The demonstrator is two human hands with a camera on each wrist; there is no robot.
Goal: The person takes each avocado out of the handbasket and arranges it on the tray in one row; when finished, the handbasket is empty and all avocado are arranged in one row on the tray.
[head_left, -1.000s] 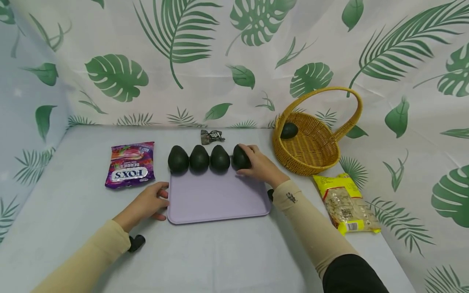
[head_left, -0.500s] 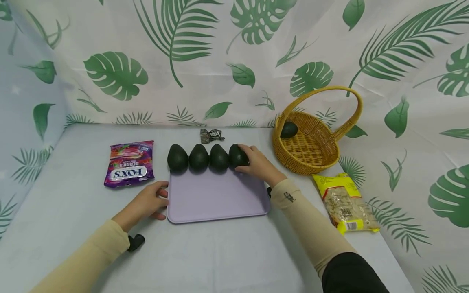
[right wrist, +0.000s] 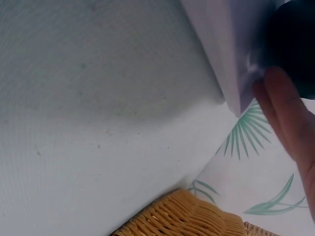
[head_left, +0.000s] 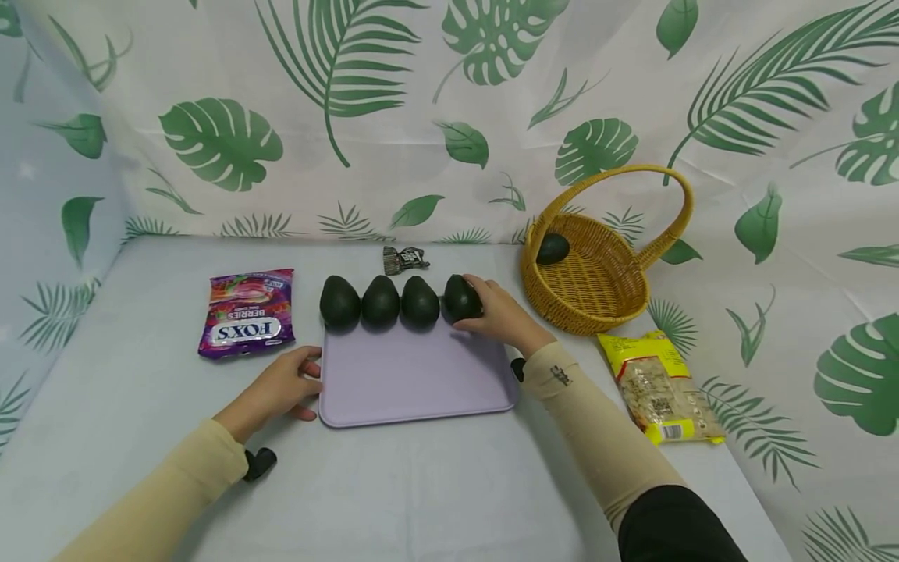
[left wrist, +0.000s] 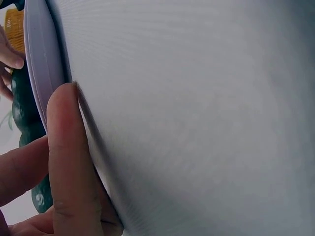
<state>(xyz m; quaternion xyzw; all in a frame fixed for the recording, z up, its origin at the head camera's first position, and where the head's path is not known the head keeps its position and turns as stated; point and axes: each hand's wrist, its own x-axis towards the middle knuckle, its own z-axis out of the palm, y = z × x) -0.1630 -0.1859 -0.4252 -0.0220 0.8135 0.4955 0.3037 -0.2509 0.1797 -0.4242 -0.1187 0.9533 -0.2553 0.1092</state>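
Along the far edge of the lilac tray (head_left: 414,382) stands a row of dark green avocados (head_left: 380,302). My right hand (head_left: 502,316) grips the rightmost avocado (head_left: 460,298), thumb on its near side and fingers over the far side. A narrow gap parts it from its neighbour. In the right wrist view that avocado (right wrist: 298,46) is a dark shape above the tray's rim (right wrist: 236,93). My left hand (head_left: 281,388) rests at the tray's left edge with loosely bent fingers. In the left wrist view its fingertip (left wrist: 64,105) touches the tray's side.
A wicker basket (head_left: 586,293) with a high handle stands back right, holding one avocado (head_left: 553,249). A yellow clear-fronted bag (head_left: 660,388) lies before it. A purple candy bag (head_left: 248,314) is at left, and a small dark wrapped piece (head_left: 405,260) lies behind the row.
The gripped avocado went left against its neighbour, then back right a little with my right hand. My left hand has stayed at the tray's edge.
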